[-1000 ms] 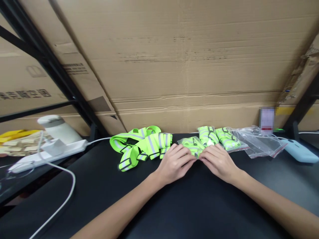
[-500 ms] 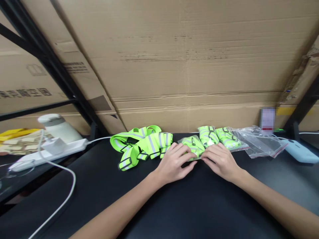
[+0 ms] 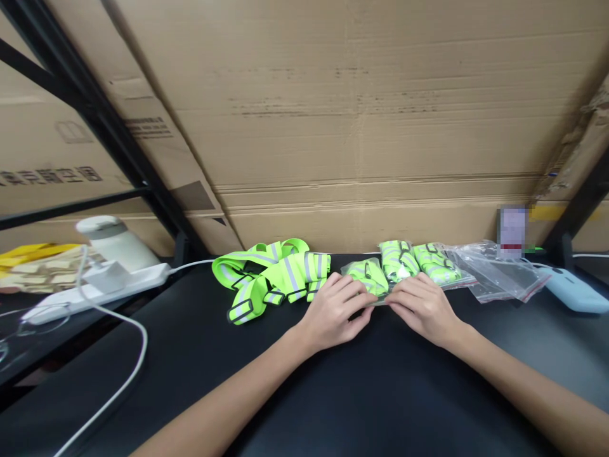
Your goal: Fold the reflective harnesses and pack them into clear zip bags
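Observation:
On the black table [image 3: 361, 393] a clear bag holding a folded neon-green reflective strap [image 3: 367, 277] lies between my hands. My left hand [image 3: 335, 310] presses on its left end with fingers pinched along the bag's near edge. My right hand [image 3: 421, 307] pinches the same edge from the right, fingertips nearly meeting the left ones. Behind lie two more bagged green straps [image 3: 419, 261]. A loose pile of unfolded neon-green reflective straps [image 3: 269, 277] sits just left of my left hand.
Empty clear bags [image 3: 495, 273] lie to the right, beside a light-blue device [image 3: 571, 289]. A white power strip [image 3: 90, 293] with a plug and trailing white cable [image 3: 128, 362] sits at left. Large cardboard boxes [image 3: 361, 127] and black rack bars [image 3: 90, 114] close the back.
Both hands stay on the bagged strap; my fingers have shifted slightly along its near edge, and the bag sits a little farther from me.

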The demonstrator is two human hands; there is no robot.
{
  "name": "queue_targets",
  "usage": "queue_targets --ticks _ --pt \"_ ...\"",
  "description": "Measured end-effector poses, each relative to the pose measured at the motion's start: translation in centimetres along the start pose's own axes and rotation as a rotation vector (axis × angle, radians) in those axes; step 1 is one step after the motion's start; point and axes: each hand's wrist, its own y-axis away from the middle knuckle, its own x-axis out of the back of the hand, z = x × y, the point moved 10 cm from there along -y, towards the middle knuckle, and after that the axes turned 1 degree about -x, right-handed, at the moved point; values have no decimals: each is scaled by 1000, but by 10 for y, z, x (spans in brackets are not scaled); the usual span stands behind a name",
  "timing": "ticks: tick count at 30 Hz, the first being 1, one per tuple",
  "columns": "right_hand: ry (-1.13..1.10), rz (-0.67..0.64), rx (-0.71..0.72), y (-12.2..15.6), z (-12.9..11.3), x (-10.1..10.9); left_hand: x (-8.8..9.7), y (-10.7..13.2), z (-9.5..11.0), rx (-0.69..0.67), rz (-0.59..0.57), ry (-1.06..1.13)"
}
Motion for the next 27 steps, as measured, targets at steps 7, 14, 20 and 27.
queue_targets --ticks 7,14,20,27 --pt "0 15 -57 0 5 -1 -7 2 1 -29 -42 -62" --pt "-4 35 0 2 3 3 -5 1 -1 -8 -32 -28" --pt "10 67 16 1 -1 5 -6 1 6 -49 -24 -56" --pt "-10 41 -38 -1 2 2 -10 2 6 -78 -50 -106"
